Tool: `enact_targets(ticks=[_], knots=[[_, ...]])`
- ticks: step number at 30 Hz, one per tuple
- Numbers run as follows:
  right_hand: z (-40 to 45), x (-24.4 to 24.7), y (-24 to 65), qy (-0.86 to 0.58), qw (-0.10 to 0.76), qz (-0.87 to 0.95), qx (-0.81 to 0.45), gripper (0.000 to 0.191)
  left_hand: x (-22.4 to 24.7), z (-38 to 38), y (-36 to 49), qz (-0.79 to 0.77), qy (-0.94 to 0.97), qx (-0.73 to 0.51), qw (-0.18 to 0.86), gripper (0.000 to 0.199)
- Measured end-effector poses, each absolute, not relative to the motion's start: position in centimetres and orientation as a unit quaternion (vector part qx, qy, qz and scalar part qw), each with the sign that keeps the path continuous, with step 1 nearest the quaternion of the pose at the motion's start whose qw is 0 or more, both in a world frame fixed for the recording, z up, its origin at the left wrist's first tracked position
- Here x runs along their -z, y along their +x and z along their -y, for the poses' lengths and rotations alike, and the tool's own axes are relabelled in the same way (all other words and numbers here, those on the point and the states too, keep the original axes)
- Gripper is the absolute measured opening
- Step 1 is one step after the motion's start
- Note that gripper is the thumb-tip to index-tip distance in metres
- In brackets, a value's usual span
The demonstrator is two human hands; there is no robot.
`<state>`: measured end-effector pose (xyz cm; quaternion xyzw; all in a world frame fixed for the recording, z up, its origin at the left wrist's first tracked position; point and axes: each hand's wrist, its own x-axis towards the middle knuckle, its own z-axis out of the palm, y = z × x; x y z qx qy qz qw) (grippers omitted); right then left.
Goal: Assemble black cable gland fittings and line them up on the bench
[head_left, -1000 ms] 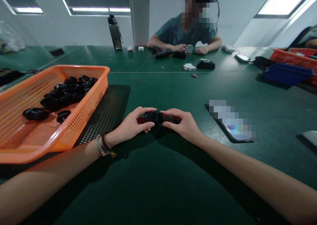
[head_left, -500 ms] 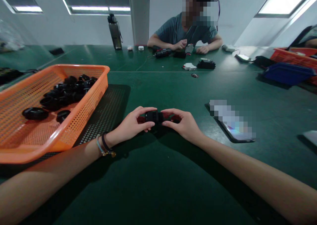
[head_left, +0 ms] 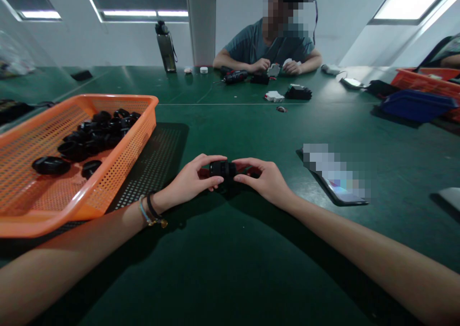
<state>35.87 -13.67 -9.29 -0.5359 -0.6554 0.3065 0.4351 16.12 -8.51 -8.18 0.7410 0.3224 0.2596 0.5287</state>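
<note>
Between my two hands, just above the green table, is a small black cylindrical plastic fitting lying sideways, with a raised ring near its middle. My left hand pinches its wider left end between thumb and fingers. At the narrower right end, my right hand grips with thumb and index finger. The fingertips hide both ends of the part. To the left, an orange perforated basket contains several similar black plastic parts.
A phone lies right of my hands. Across the table a person handles small white parts beside a power drill and black and white pieces. A water bottle stands at the back; a blue bin sits far right.
The black fitting has turned slightly about its long axis between my fingers; my hands keep almost the same place. Across the table, the person's hand has lifted with a white piece.
</note>
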Motion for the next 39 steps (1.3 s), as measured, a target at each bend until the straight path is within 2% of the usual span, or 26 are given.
enact_targets(ticks=[34, 39], knots=[[13.74, 8.85, 35.97, -0.537, 0.426, 0.66, -0.306, 0.032, 7.96, 8.53, 16.04, -0.337, 0.74, -0.245, 0.528, 0.041], [13.63, 8.55, 36.1, -0.535, 0.423, 0.664, -0.307, 0.028, 7.98, 8.51, 16.09, -0.325, 0.74, -0.247, 0.535, 0.041]])
